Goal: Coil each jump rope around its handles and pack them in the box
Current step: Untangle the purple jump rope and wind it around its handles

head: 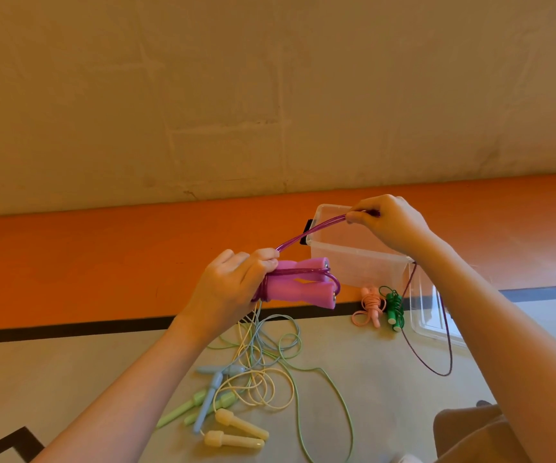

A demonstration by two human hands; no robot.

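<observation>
While the purple rope (306, 231) was mid-wrap, the step called for steady tension: my read is the right hand (391, 225) should keep the doubled strand taut and lay each turn snug beside the last, with the left thumb pinning the turns so they can't slip.

Clear box (353, 259) sat just behind both sets of fingers, open, apparently holding nothing yet. Loose tangle of pale ropes (263, 359) lay on the floor below the left fingers, uncoiled. Slack purple loop hung under the right wrist down to the floor.

Left hand (233, 285) gripped the two pink foam handles (300, 285) side by side, fingers curled round them, a few turns already on. Right fingers pinched the strand, closed on it.

Pink bundle (372, 304) and green bundle (393, 307), already coiled, lay beside the box, below the right fingers, not packed.
</observation>
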